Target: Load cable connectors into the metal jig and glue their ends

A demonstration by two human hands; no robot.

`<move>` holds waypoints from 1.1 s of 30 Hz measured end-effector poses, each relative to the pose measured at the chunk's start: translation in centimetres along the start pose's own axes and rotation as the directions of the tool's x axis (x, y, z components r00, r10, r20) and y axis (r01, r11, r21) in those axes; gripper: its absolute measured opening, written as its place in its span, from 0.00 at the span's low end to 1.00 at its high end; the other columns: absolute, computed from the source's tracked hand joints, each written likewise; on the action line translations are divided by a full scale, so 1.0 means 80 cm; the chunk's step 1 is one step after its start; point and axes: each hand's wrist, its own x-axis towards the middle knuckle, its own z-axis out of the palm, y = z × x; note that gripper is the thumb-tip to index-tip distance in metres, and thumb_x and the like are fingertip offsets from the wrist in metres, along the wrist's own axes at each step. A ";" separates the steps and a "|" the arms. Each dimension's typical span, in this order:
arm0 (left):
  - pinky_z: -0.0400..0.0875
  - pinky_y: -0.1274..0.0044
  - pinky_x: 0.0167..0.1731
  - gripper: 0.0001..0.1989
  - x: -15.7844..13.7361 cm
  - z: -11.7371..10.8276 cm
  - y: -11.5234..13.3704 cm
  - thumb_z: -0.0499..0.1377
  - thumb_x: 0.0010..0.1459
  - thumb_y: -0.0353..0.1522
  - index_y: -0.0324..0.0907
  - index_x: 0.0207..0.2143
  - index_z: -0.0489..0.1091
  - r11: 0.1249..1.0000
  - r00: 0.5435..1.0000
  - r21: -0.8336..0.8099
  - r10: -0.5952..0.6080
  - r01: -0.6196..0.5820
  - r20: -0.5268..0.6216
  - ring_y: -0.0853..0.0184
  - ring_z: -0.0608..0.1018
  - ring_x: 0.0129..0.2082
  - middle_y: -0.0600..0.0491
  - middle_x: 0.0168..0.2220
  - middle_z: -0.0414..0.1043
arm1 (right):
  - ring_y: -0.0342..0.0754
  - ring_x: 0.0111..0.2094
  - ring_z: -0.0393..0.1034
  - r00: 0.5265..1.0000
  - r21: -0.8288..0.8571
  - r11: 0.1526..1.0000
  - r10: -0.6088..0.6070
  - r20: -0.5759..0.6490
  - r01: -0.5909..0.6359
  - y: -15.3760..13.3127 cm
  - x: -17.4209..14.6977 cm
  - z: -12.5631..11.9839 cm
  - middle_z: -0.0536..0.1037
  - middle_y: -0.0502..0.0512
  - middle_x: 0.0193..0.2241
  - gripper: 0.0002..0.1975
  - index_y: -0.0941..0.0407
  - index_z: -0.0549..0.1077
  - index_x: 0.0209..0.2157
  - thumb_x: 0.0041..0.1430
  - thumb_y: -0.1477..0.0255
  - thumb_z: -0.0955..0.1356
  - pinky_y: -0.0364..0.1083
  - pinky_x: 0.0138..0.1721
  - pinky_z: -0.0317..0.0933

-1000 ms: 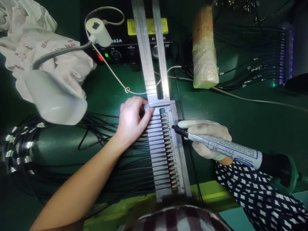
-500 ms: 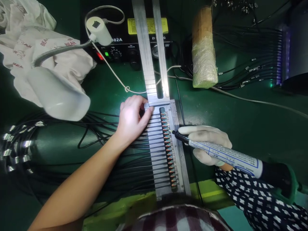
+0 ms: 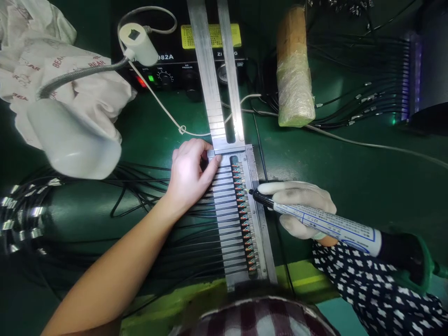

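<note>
Left of the metal fixture [image 3: 229, 225], at the farthest reach, a coil of black cables [image 3: 26, 224] with silver ends lies beyond a crumpled printed cloth's [image 3: 58, 60] near side; a white lamp head [image 3: 75, 142] hangs between them. More cables run rightward into the fixture's slots, crowding its left side

Just left of the fixture's far corner is the bare left hand [image 3: 191, 168], thumb and forefinger pinching that edge, the other fingers curled. Beyond the fixture's far edge a slotted metal bar [image 3: 205, 56] extends across the black control box [image 3: 177, 70]

Inside the fixture, a row of wired connectors [image 3: 243, 205] lines the long opening beside its right rail. Just right of that rail, the gloved right hand [image 3: 304, 200] grips a pen-like tool [image 3: 332, 226], fingers closed round it; its black tip is at the rail, contact uncertain

Green tabletop [image 3: 367, 182] gives room for moving right of the fixture, bounded farther off by a wrapped block [image 3: 297, 88] and a cable-filled rack [image 3: 408, 77]
</note>
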 end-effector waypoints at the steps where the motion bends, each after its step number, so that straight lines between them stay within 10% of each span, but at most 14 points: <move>1: 0.64 0.70 0.39 0.08 0.000 0.000 0.000 0.57 0.61 0.38 0.43 0.35 0.65 1.000 1.000 0.002 -0.004 0.004 0.003 0.63 0.71 0.34 0.53 0.32 0.68 | 0.53 0.41 0.81 1.000 0.001 1.000 0.001 -0.006 -0.001 -0.001 0.000 0.000 0.81 0.57 0.46 0.17 0.53 0.76 0.51 0.59 0.73 0.71 0.49 0.35 0.80; 33: 0.67 0.68 0.41 0.08 0.000 0.002 -0.002 0.58 0.61 0.38 0.43 0.35 0.65 1.000 1.000 -0.005 -0.001 0.001 -0.014 0.63 0.72 0.35 0.53 0.32 0.68 | 0.53 0.44 0.80 0.999 0.054 0.998 0.017 0.032 -0.019 0.002 0.002 -0.003 0.80 0.58 0.48 0.20 0.55 0.76 0.52 0.57 0.76 0.72 0.49 0.40 0.80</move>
